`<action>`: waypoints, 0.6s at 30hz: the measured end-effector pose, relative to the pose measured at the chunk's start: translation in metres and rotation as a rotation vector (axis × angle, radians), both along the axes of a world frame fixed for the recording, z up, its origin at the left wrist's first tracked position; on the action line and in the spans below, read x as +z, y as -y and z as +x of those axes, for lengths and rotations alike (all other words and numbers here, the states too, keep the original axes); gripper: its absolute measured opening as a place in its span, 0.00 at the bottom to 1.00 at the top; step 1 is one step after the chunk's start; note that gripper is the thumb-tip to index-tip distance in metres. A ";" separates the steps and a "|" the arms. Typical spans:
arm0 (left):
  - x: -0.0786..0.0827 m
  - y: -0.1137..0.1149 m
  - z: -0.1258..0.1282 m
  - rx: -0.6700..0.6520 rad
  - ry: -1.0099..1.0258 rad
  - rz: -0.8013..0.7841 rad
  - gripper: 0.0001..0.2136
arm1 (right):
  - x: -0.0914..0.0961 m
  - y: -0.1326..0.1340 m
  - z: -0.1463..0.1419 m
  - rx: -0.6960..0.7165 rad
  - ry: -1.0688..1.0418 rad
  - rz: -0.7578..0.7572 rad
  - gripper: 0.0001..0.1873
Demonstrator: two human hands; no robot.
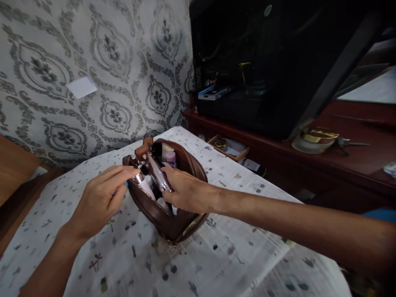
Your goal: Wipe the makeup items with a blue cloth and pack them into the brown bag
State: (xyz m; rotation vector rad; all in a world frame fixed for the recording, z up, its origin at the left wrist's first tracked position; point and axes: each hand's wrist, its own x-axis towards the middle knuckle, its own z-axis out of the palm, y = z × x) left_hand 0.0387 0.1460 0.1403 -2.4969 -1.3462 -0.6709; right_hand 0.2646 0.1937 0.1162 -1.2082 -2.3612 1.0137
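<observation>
Right now, your right hand (187,192) pinches a glossy, pinkish cylindrical container (159,176), tilted in the mouth of the unzipped brown leather bag (173,227). Your left hand (100,200), fingers bent, touches the pale pink bottle with a shiny cap (146,188) beside it; I can't tell whether it grips. The bag rests on white printed cloth (130,268), near a dark-red wooden cabinet (361,152).
</observation>
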 end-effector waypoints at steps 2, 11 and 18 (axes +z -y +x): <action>0.000 0.000 0.001 0.002 -0.008 0.006 0.15 | 0.001 -0.005 0.000 0.060 0.014 0.015 0.17; -0.001 -0.002 0.001 0.009 0.009 -0.016 0.16 | 0.003 -0.020 0.003 0.184 -0.073 -0.133 0.12; 0.001 0.000 0.005 0.028 0.018 -0.053 0.16 | 0.014 -0.013 -0.006 0.085 0.190 0.175 0.17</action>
